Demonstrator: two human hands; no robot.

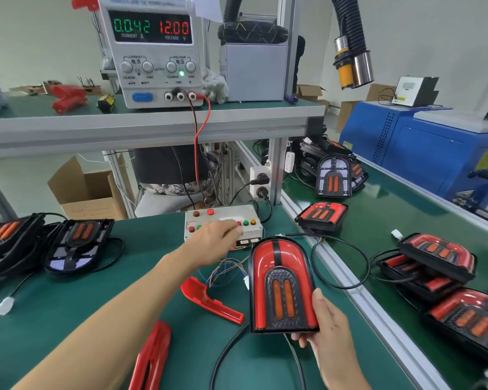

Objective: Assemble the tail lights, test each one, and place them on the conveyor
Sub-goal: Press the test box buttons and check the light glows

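Note:
My right hand (328, 330) grips the near end of a red and black tail light (281, 285), tilted up over the green bench, its black cable trailing below. My left hand (214, 240) reaches forward and rests its fingers on the white test box (223, 220) with red, green and yellow buttons. The power supply (152, 52) on the shelf reads 0.042 A and 12.00 V. Several finished tail lights (437, 256) lie on the green conveyor (392, 209) at the right.
Two loose red lens pieces (209, 301) (152, 358) lie on the bench near me. Unassembled black housings (76, 243) sit at the left. Red and black leads (199, 142) hang from the supply to the test box. A blue machine (423, 147) stands beyond the conveyor.

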